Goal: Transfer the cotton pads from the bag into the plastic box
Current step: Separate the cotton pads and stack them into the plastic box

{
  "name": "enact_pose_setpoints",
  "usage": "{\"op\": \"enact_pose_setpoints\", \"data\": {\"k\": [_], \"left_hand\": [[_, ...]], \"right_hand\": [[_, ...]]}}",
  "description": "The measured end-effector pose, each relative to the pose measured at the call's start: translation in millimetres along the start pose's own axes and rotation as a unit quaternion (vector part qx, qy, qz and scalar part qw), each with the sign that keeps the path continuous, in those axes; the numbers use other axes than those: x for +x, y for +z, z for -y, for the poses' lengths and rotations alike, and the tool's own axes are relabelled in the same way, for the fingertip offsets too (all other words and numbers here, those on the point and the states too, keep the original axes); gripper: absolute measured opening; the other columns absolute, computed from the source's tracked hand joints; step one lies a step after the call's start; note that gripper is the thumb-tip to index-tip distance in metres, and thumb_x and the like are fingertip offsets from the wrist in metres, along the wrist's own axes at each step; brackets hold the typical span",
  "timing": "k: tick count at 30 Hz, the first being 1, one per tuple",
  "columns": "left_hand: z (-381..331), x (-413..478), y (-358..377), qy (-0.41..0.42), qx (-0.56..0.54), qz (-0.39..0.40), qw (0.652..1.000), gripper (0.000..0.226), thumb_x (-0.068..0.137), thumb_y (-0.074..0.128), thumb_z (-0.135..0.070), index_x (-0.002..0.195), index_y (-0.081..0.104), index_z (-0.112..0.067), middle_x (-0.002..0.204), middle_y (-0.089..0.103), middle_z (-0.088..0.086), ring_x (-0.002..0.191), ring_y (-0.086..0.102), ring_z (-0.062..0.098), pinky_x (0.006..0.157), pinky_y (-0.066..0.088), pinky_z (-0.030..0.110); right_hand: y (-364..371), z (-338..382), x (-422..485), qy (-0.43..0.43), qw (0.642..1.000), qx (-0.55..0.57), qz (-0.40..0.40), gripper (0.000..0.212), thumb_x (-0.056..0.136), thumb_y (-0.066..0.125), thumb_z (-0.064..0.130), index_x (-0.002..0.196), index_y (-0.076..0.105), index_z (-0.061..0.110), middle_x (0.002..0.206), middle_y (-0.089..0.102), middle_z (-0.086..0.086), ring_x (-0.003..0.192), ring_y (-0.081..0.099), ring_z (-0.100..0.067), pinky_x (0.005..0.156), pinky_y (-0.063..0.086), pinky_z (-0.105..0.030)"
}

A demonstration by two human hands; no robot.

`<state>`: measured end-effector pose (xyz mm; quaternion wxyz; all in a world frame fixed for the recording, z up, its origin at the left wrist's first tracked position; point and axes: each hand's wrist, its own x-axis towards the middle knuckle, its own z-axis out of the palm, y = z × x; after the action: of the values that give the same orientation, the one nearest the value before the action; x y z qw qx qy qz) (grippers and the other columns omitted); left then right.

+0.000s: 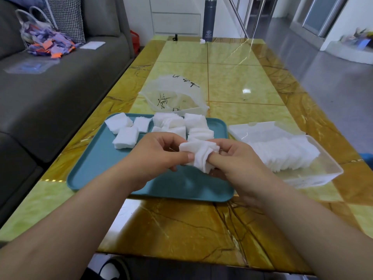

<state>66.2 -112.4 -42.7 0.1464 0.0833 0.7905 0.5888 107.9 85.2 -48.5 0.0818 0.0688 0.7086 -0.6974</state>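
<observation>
Head view, looking down: left hand and right hand meet above the teal tray, both pinching one fanned stack of cotton pads between thumb and curled fingers. The plastic box sits just right of the tray, lid open, a row of pads along its length; the right hand is nearer. Loose pads lie at the tray's far side, the bag just beyond. Glossy yellow table; grey sofa left of the tray.
</observation>
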Motion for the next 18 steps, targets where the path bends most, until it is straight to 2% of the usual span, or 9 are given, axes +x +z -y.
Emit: {"op": "enact_pose_setpoints", "data": {"k": [3, 7, 14, 16, 18], "left_hand": [[-0.6, 0.0, 1.4, -0.006, -0.014, -0.016, 1.0, 0.013, 0.083, 0.082, -0.004, 0.096, 0.078, -0.005, 0.094, 0.077, 0.017, 0.076, 0.069, 0.017, 0.067, 0.058, 0.029], [-1.6, 0.0, 2.4, -0.018, -0.053, -0.04, 0.998, 0.02, 0.081, 0.084, -0.002, 0.097, 0.072, 0.0, 0.085, 0.076, 0.017, 0.071, 0.072, 0.019, 0.066, 0.061, 0.03], [-1.7, 0.2, -6.2, -0.046, -0.107, -0.056, 0.992, 0.02, 0.078, 0.085, -0.004, 0.088, 0.068, -0.005, 0.086, 0.074, 0.015, 0.077, 0.074, 0.021, 0.071, 0.064, 0.033], [-3.6, 0.7, -12.3, -0.039, -0.122, -0.057, 0.99, 0.021, 0.076, 0.086, -0.007, 0.086, 0.067, -0.008, 0.086, 0.073, 0.013, 0.074, 0.071, 0.019, 0.067, 0.061, 0.03], [-7.2, -1.0, -17.5, -0.03, -0.157, -0.022, 0.987, 0.023, 0.07, 0.084, -0.009, 0.084, 0.066, -0.009, 0.081, 0.071, 0.012, 0.063, 0.065, 0.016, 0.06, 0.056, 0.027]], "right_hand": [[-1.4, 4.1, -0.4, 0.016, 0.999, 0.034, 0.027, 0.031, 0.093, 0.06, -0.004, 0.109, 0.081, 0.012, 0.109, 0.08, -0.014, 0.115, 0.072, -0.034, 0.102, 0.058, -0.047], [-2.3, 5.0, -2.6, -0.009, 0.998, 0.043, 0.037, 0.021, 0.095, 0.071, 0.01, 0.114, 0.079, 0.012, 0.11, 0.081, -0.012, 0.112, 0.074, -0.032, 0.101, 0.058, -0.046], [-2.5, 0.9, 1.8, 0.005, 0.998, 0.056, -0.01, 0.024, 0.104, 0.058, 0.003, 0.103, 0.077, 0.018, 0.105, 0.082, -0.01, 0.107, 0.076, -0.026, 0.091, 0.064, -0.041], [-4.3, -0.4, 3.5, 0.01, 0.998, 0.049, -0.03, 0.024, 0.104, 0.057, 0.004, 0.102, 0.076, 0.018, 0.106, 0.082, -0.01, 0.108, 0.076, -0.029, 0.092, 0.064, -0.042], [-5.4, -1.0, 4.5, 0.012, 0.998, 0.045, -0.038, 0.022, 0.104, 0.057, 0.004, 0.104, 0.076, 0.018, 0.107, 0.081, -0.01, 0.108, 0.076, -0.029, 0.091, 0.064, -0.042]]}}
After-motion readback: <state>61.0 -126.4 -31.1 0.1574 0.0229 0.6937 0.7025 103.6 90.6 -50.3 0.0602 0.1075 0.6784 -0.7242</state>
